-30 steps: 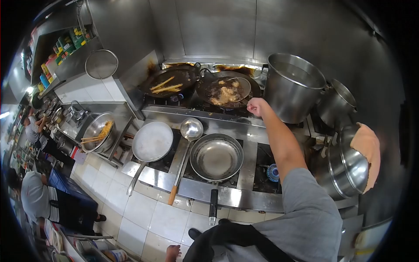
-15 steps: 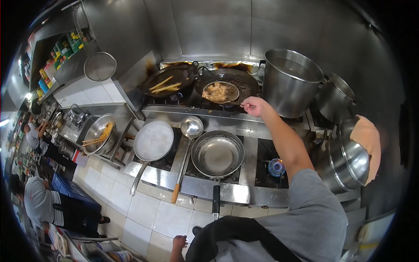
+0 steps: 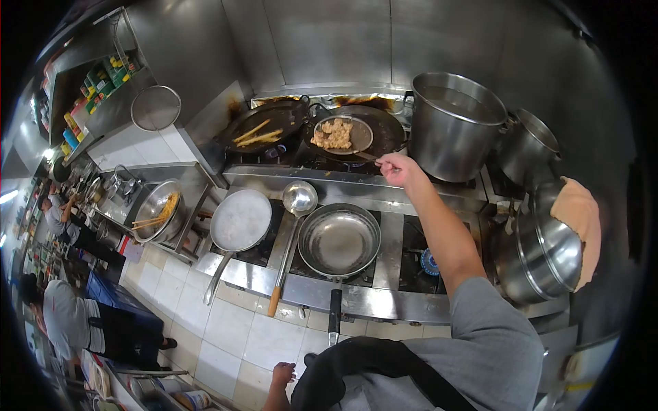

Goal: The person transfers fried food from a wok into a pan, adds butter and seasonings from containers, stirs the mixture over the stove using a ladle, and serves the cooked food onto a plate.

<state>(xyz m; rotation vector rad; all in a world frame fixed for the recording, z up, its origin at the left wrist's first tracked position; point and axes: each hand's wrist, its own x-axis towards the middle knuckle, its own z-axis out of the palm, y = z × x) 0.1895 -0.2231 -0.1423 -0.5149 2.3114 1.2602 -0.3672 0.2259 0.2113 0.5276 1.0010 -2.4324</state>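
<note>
My right hand (image 3: 397, 169) is closed around the thin handle of a round mesh strainer (image 3: 363, 139). Clumped golden-brown fried pieces (image 3: 334, 134) lie towards the left side of the mesh. The strainer is over the dark right-hand wok (image 3: 389, 129); whether it touches the oil, I cannot tell. Down by my body hangs my left hand (image 3: 283, 373), fingers loosely bent and apart, with nothing visible in it. Closest in front of it are the black handle and bowl of a steel frying pan (image 3: 339, 241) on the front burners.
Fried sticks lie in the left wok (image 3: 236, 127). A tall stockpot (image 3: 449, 147) stands right of the woks. A ladle (image 3: 299, 198) and a pan of whitish liquid (image 3: 240, 219) sit in front. Blue flame (image 3: 430, 262) burns at right. Co-workers (image 3: 68, 318) stand at far left.
The strainer has shifted slightly, and the fried pieces have moved up and left on its mesh, baring its right side. My left hand stays low. The view has tilted slightly.
</note>
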